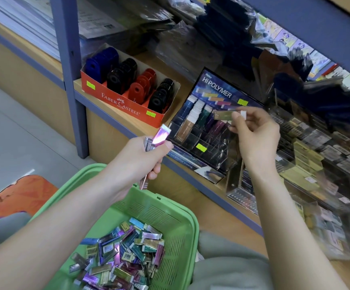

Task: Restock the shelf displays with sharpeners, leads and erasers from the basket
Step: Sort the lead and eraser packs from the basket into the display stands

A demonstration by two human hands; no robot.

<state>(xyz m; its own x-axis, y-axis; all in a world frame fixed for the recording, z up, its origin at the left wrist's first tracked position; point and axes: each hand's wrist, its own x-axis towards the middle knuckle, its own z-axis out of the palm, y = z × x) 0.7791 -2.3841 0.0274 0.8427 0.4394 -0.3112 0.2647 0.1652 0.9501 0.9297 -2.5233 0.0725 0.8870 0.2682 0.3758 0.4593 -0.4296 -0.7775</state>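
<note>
Head cam: left hand [142,158] was curled round a few pink lead cases [160,136] above the green basket [183,222]; right hand [253,135] pinched a gold lead case [223,115] over the Hi-Polymer display [216,88] on the wooden shelf [185,87], near the Faber-Castell sharpener box [119,103].

Glossy foil lead packs [126,256] fill a matt, perforated plastic basket [176,216].

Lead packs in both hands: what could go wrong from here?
The left hand grips several packs in one bunch; one might slip out and drop beside the basket. The right hand pinches a gold pack at the display, whose slots look colour-sorted; it could land in the wrong slot.
</note>
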